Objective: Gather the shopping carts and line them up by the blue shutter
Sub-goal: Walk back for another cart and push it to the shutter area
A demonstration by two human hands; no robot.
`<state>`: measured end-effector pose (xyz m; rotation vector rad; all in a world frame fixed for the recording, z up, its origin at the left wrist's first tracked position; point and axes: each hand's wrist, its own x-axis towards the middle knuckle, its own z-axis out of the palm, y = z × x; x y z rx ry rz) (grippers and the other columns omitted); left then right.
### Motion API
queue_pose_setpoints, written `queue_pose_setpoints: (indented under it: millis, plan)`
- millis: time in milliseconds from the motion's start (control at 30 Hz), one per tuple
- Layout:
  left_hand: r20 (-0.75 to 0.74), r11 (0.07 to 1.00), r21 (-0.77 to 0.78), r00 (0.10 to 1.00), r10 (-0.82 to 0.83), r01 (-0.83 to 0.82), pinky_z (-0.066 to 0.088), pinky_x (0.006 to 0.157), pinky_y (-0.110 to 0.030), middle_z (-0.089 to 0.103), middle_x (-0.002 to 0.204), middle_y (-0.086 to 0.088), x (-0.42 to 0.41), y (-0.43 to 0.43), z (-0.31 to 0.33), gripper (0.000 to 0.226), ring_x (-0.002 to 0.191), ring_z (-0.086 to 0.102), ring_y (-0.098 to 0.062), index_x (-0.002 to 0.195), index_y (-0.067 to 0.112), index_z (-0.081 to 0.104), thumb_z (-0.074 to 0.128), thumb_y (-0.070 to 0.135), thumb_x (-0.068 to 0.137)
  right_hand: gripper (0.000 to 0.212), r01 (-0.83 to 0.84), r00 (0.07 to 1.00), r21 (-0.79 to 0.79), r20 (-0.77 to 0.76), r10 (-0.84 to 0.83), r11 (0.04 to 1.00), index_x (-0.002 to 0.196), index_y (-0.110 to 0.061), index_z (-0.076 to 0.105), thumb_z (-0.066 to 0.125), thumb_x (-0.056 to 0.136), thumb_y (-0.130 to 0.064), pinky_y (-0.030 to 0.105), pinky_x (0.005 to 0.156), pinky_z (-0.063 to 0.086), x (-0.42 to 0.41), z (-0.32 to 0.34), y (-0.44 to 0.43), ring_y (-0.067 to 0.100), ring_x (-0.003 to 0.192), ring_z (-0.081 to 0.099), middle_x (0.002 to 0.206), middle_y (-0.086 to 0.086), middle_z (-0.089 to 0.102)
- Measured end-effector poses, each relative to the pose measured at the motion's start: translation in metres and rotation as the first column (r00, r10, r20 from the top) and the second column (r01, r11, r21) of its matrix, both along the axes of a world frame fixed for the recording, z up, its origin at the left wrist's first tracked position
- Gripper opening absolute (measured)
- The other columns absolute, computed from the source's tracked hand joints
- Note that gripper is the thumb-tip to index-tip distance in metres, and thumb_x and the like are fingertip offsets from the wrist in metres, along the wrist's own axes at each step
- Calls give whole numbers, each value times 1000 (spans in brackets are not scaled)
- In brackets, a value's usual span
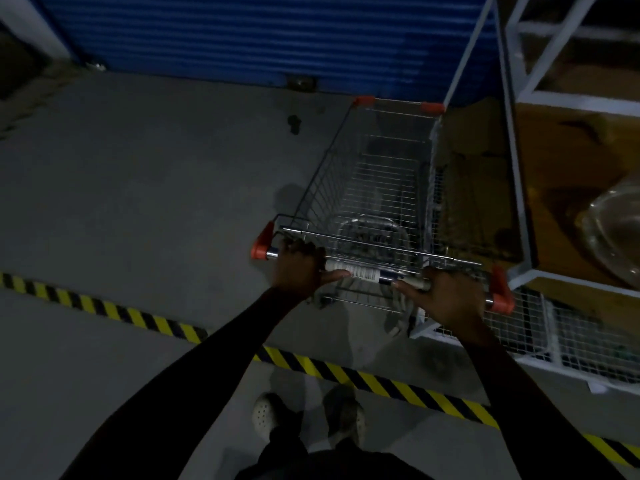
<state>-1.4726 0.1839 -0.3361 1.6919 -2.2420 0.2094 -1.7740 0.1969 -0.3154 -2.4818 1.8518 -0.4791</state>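
With left hand (299, 268) and right hand (446, 296) clasping the silver wire shopping cart with red corner caps (381, 174) by its handle, set wide for steering; ahead of both, nose near the blue ribbed metal shutter (242, 36).

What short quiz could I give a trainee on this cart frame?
1. True or false: the left hand and right hand both grip the handle of the shopping cart.
2. What stands beside the cart's right side? A) white metal rack B) a second cart C) a stack of pallets
3. Fill in: the cart's front end faces the ____ shutter.
Key: 1 true; 2 A; 3 blue.
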Motion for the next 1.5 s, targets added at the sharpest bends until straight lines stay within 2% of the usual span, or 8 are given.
queue_pose_setpoints:
  millis: [167, 300, 433, 600, 867, 1200, 1300, 1500]
  plan:
    - [-168, 995, 93, 984, 54, -39, 42, 86, -41, 66, 77, -5, 4, 11, -6, 61, 83, 61, -28, 73, 17, 67, 51, 75, 85, 75, -9, 1000, 110, -15, 11, 994, 63, -24, 56, 28, 83, -91, 28, 57, 50, 1, -7, -6, 20, 50, 60, 49, -3, 54]
    - [-476, 995, 78, 879, -15, 59, 48, 89, -42, 69, 94, -7, 28, 19, 0, 32, 95, 61, -28, 98, 14, 75, 70, 44, 91, 70, 21, 1000, 330, 9, -25, 944, 100, -24, 69, 44, 82, -86, 36, 76, 52, -3, 2, -15, 26, 84, 69, 89, 0, 73]
    - [-668, 996, -6, 742, 59, -84, 47, 100, -39, 68, 116, -10, 78, 45, 22, 31, 110, 57, -23, 103, 10, 71, 61, 38, 96, 66, -136, 919, 283, 393, 14, 949, 94, -26, 66, 46, 80, -87, 52, 69, 58, 37, -4, -19, 23, 76, 68, 81, 0, 69]
    - [-762, 921, 103, 565, 315, -375, 51, 84, -40, 66, 109, -6, 176, 97, 24, 43, 101, 60, -22, 114, 9, 67, 56, 46, 98, 50, -364, 811, 182, 545, 214, 913, 110, -26, 63, 56, 89, -70, 44, 80, 57, 199, 22, -13, 23, 103, 62, 116, 2, 60]
    - [-835, 724, 249, 236, 497, -643, 55, 74, -39, 65, 104, 2, 318, 234, -9, 49, 96, 64, -12, 118, 17, 64, 48, 59, 98, 50, -726, 553, 152, 710, 437, 671, 118, -22, 63, 57, 85, -59, 20, 77, 50, 463, 69, 71, 1, 98, 59, 114, -5, 61]
    - [-843, 390, 339, -92, 530, -856, 45, 72, -11, 67, 102, 4, 445, 362, 2, 48, 96, 62, 1, 120, 13, 66, 52, 52, 95, 48, -915, 378, 223, 765, 521, 336, 116, -23, 65, 57, 85, -59, 26, 75, 55, 659, 58, 150, 6, 100, 64, 114, -6, 67]
    - [-872, 317, 301, -125, 473, -899, 47, 75, -17, 68, 106, 5, 491, 383, 21, 47, 99, 63, 3, 119, 17, 65, 52, 56, 98, 41, -904, 424, 317, 762, 490, 288, 110, -27, 66, 61, 84, -58, 19, 79, 53, 712, 29, 148, 0, 97, 64, 107, -12, 69]
    - [-935, 228, 103, -16, 354, -968, 54, 80, -37, 69, 110, -2, 604, 405, 81, 41, 105, 66, -20, 116, 30, 63, 46, 62, 95, 10, -864, 498, 453, 709, 498, 220, 104, -23, 66, 68, 95, -28, 12, 76, 47, 856, -27, 129, 10, 97, 65, 100, -11, 68]
